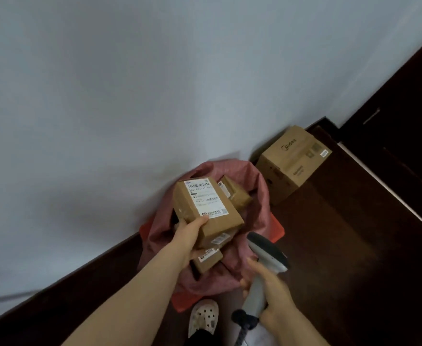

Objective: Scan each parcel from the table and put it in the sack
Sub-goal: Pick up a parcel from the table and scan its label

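A brown cardboard parcel [205, 208] with a white label is gripped by the left hand [190, 237], thumb on top, above the open crumpled pink sack [262, 196]. A grey handheld scanner [264, 255] is enclosed by the curled fingers [253, 263] of the right hand [273, 290].

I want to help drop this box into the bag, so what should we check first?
1. Parcel gripped by the left hand: ok.
2. Parcel above the mouth of the sack: ok.
3. Sack mouth open: ok.
4. Room left beside the parcels already inside: cannot tell.
5. Scanner, held by the right hand, out of the parcel's way: ok.
6. Parcel scanned: cannot tell.
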`<state>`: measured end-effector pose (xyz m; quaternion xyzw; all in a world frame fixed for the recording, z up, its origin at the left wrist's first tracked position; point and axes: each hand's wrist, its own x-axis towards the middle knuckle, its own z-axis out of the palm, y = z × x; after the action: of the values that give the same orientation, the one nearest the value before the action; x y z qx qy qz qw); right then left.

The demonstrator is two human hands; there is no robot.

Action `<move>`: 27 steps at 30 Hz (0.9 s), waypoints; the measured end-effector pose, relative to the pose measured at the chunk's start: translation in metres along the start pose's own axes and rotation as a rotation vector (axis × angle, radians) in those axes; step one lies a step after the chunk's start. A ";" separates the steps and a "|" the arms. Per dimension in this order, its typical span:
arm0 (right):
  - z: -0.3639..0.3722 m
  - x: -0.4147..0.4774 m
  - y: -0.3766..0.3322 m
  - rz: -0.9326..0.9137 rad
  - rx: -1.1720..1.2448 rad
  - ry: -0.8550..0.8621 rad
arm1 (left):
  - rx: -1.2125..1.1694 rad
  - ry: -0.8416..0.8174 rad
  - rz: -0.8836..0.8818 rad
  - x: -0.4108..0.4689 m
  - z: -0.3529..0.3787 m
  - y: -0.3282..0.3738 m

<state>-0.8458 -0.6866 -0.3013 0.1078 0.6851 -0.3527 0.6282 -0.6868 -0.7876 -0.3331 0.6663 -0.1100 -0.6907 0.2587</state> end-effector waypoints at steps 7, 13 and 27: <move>0.017 0.043 -0.004 0.006 -0.007 0.063 | 1.177 0.143 0.442 0.081 0.007 -0.007; 0.025 0.027 -0.006 -0.003 0.000 0.065 | 1.283 0.083 0.377 0.071 0.001 0.003; 0.030 -0.145 0.053 -0.170 -0.222 -0.228 | 1.409 0.296 0.475 -0.168 -0.087 -0.018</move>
<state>-0.7636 -0.6240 -0.1832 -0.0612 0.6506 -0.3367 0.6779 -0.6094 -0.6708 -0.2046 0.7181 -0.6300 -0.2862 -0.0744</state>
